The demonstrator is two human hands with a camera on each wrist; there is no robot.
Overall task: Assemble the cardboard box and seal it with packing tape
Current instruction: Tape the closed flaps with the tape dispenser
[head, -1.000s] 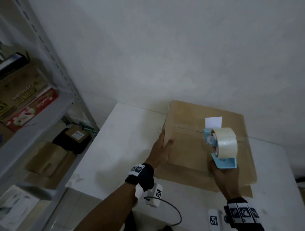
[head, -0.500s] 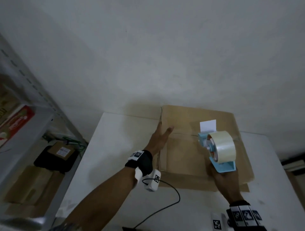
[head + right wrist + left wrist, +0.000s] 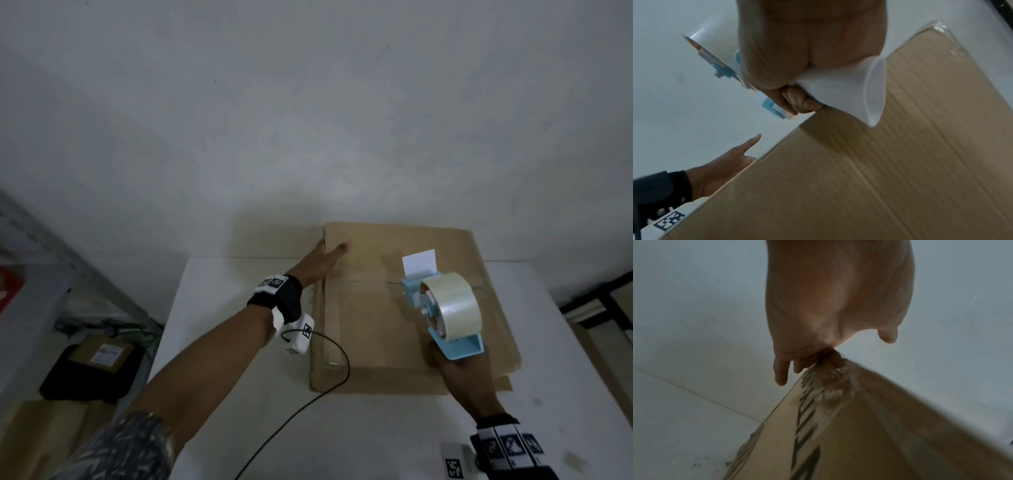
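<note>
A brown cardboard box [image 3: 376, 325] stands on the white table [image 3: 222, 342], its back against the wall. Clear tape lies along its left part. My left hand [image 3: 325, 258] is at the box's far left corner, fingers straight against the side [image 3: 781, 376] and thumb above the top edge. My right hand [image 3: 455, 370] grips the handle of a blue tape dispenser [image 3: 445, 308] with a roll of clear tape. Its nose sits on the box's middle seam, right of centre. In the right wrist view my fingers [image 3: 797, 104] curl round the white handle [image 3: 849, 91] above the box's top [image 3: 859, 178].
A grey metal shelf [image 3: 51, 260] stands to the left. Below it on the floor lies a black bag with a small carton [image 3: 99, 353] on top. A black cable [image 3: 308, 404] trails from my left wrist across the table. A dark frame [image 3: 599, 301] is at the right.
My left hand has slid along the box's left edge from its middle to the far corner. The dispenser has stayed on the seam. The head view has swung to the right.
</note>
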